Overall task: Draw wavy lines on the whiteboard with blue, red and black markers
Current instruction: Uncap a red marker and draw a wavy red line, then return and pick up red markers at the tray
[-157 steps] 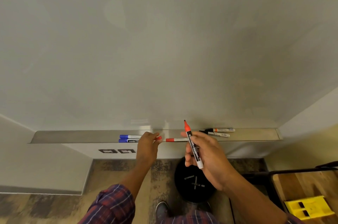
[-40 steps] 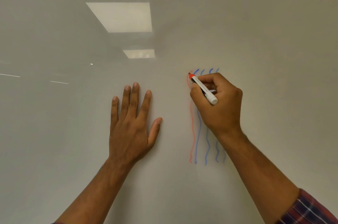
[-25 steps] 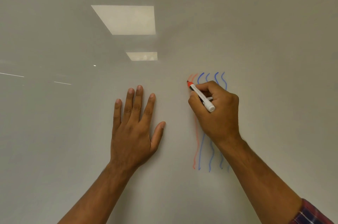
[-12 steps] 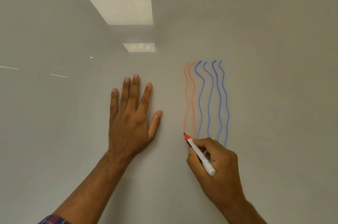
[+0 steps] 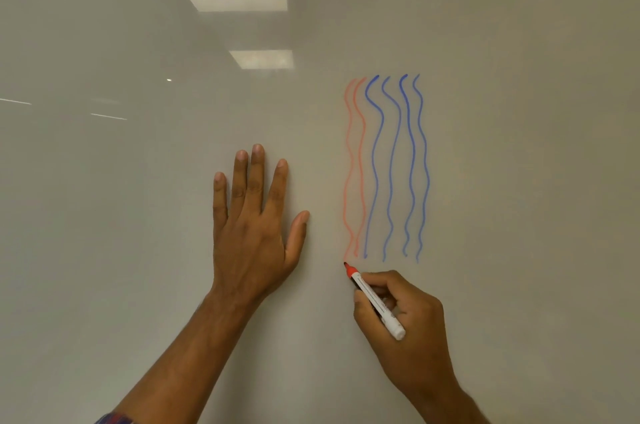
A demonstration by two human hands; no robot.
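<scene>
Where the leftmost of the red wavy lines (image 5: 355,164) ran out at its foot, the tip of the red marker (image 5: 375,302) sat just below it, so near the whiteboard (image 5: 519,181) that I could not tell whether it touched. The right hand (image 5: 405,330) had its grip closed round the marker's white barrel, thumb and fingers curled near the coloured end as one holds a pen, which I took to be for steering the curves. The left hand (image 5: 254,233) lay flat on the board just left of the lines, fingers straight and spread, holding nothing; it looked like a brace to steady the body. Two red lines stood beside four blue wavy lines (image 5: 398,164), all running top to bottom. No black line showed, so by my reckoning that colour was yet to come.
</scene>
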